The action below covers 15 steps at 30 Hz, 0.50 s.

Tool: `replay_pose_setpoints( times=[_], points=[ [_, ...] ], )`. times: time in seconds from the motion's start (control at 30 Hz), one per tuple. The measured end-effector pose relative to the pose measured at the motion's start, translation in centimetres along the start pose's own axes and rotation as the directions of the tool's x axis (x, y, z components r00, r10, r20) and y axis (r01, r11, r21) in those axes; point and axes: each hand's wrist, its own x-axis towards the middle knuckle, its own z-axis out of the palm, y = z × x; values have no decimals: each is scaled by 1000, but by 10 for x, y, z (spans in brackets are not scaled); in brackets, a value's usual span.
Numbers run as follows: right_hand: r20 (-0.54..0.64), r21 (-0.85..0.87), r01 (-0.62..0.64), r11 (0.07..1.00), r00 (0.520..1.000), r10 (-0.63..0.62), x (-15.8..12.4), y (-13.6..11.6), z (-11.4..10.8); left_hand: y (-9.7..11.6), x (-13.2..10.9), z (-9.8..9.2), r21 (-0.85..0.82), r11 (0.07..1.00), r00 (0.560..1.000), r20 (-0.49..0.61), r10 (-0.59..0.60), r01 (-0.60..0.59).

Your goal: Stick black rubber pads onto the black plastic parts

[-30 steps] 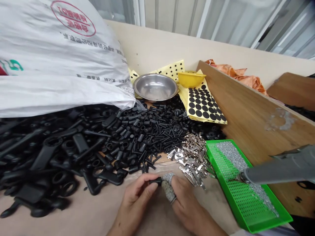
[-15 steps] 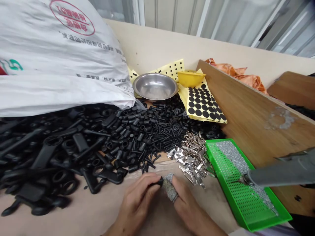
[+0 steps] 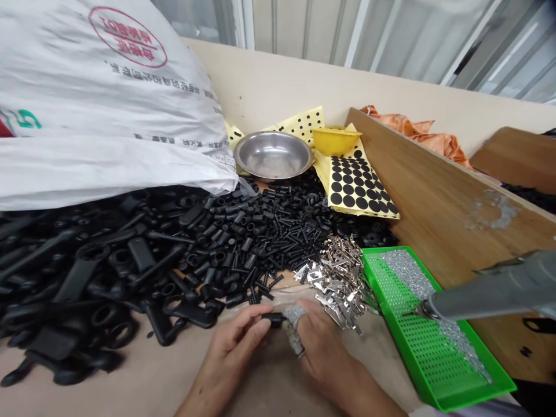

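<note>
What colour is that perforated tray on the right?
Bright green tray, seen clearly in the head view.

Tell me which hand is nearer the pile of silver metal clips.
Right. The right hand sits just below the pile of silver metal clips, its fingertips almost at its edge. The left hand is further left, across the small black part both hands pinch.

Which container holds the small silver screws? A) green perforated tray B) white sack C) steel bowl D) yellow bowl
A: the silver screws lie in a strip along the green perforated tray at right, while the steel bowl shows only bare metal inside.
</note>
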Motion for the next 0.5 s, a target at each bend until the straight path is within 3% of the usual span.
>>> replay_pose_setpoints(
  times=[0.13, 0.23, 0.37, 0.43, 0.5],
  points=[
    [31, 52, -25, 998, 999, 23, 0, -1, -1, 4, -2, 3, 15, 1000, 1000, -10, 25, -25],
    [132, 215, -175, 961, 980, 149, 1, -6, -8, 4, -3, 4, 127, 975, 981, -33, 189, -184],
    [216, 375, -391, 840, 918, 331, -1, -9, -13, 4, -2, 3, 251, 863, 894, 18, 448, -438],
    [198, 380, -384, 841, 923, 331, -4, -7, -10, 4, -1, 4, 289, 813, 855, 41, 518, -506],
    [128, 321, -288, 902, 957, 260, -7, -4, -4, 4, -1, 5, 300, 809, 854, 43, 518, -506]
  ],
)
